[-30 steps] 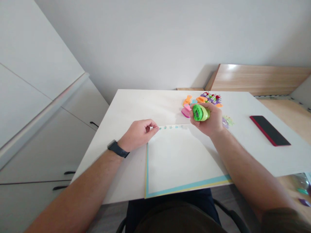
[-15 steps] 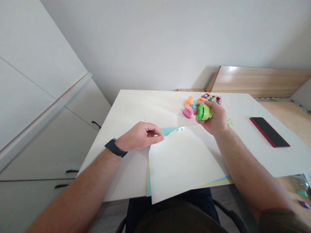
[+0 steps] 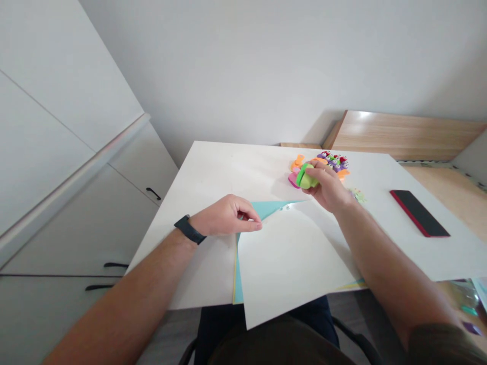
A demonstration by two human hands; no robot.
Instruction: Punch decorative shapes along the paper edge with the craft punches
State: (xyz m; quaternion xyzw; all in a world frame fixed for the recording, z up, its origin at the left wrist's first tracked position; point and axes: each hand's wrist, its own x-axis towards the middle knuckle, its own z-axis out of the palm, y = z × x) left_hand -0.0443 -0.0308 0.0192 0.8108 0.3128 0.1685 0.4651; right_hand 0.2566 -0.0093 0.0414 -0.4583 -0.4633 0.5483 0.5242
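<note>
My left hand [image 3: 228, 217], with a dark watch on its wrist, pinches the top left corner of a white paper sheet [image 3: 292, 258] that lies skewed over a light blue sheet [image 3: 266, 207]. The white sheet hangs past the table's near edge. My right hand [image 3: 327, 188] is closed round a green craft punch [image 3: 304, 177] and holds it low, right beside a pile of coloured craft punches [image 3: 327, 161] at the far side of the white table [image 3: 213, 172]. A pink punch sits just left of the green one.
A dark phone with a red edge [image 3: 418, 213] lies on the table to the right. Small paper cut-outs [image 3: 356, 193] are scattered near the pile. White cabinets [image 3: 95, 167] stand on the left, a wooden board [image 3: 403, 134] behind the table.
My left hand has pulled the white sheet's corner right and turned the sheet, baring the blue one. My right hand has carried the green punch away from the paper to the pile.
</note>
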